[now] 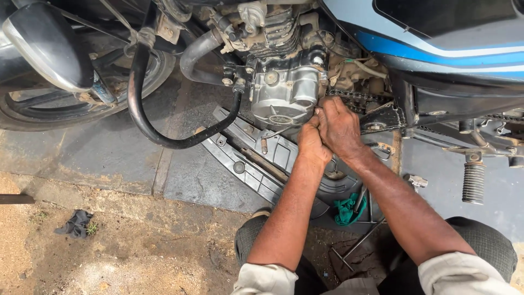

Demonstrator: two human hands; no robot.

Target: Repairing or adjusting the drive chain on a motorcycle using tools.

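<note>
A motorcycle engine with a silver side cover fills the top middle of the head view. My left hand is clenched in a fist right under the cover's lower right corner. My right hand lies over and beside it, fingertips pressed to the cover's edge next to the bare drive chain. Whatever the fingers close on is hidden between the two hands. Both forearms reach up from my knees at the bottom of the view.
A black plastic cover lies on the paving under the engine. A black crash bar curves at left beside the front wheel. A green rag and metal rods lie by my knees; a footpeg hangs at right.
</note>
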